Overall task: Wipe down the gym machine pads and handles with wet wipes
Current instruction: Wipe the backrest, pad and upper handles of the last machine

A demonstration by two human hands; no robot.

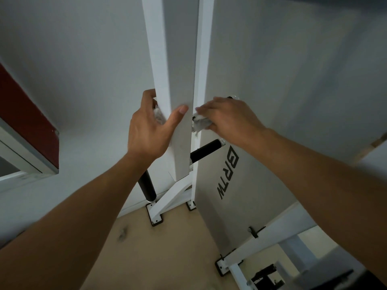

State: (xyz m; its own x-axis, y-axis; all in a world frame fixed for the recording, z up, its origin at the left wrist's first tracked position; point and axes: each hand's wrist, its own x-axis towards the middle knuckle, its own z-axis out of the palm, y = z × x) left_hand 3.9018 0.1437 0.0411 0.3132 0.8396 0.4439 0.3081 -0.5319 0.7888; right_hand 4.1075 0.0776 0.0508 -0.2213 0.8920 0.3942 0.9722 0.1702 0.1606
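left hand (149, 130) wrapped round white post (173, 114), wipe (157, 116) bunched under fingers | right hand (227, 116) pinching crumpled wipe (200, 123) on handle just right of post | risk: loose wipe slipping and dropping, missing black grips (206, 150) below
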